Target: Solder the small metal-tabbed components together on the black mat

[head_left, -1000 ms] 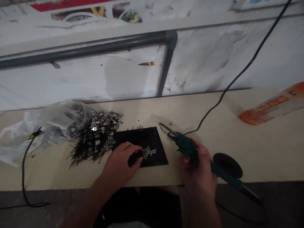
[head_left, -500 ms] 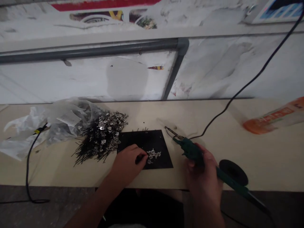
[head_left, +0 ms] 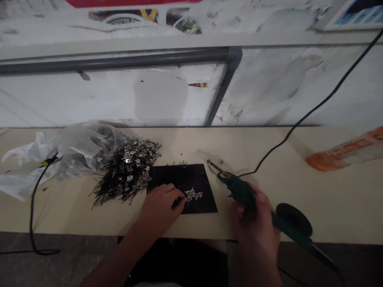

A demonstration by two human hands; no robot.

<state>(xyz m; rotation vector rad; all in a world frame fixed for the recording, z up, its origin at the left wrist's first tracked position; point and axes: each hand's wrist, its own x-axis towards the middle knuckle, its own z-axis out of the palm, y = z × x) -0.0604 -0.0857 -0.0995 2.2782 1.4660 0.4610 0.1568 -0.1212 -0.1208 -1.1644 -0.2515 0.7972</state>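
Black mat [head_left: 191, 177]: metal pieces [head_left: 194, 195] beside left hand [head_left: 160, 208]

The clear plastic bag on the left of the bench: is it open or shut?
Open. The clear plastic bag lies crumpled on its side, and the pile of small metal parts with black leads spills from its mouth onto the bench.

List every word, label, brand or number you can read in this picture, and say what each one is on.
No text can be read.
Orange packet at the right of the table: pale lettering, too blurred to read.
Poster on the wall at top: red band and yellow marks, no legible words.
Green tool in the right hand: no marking visible.
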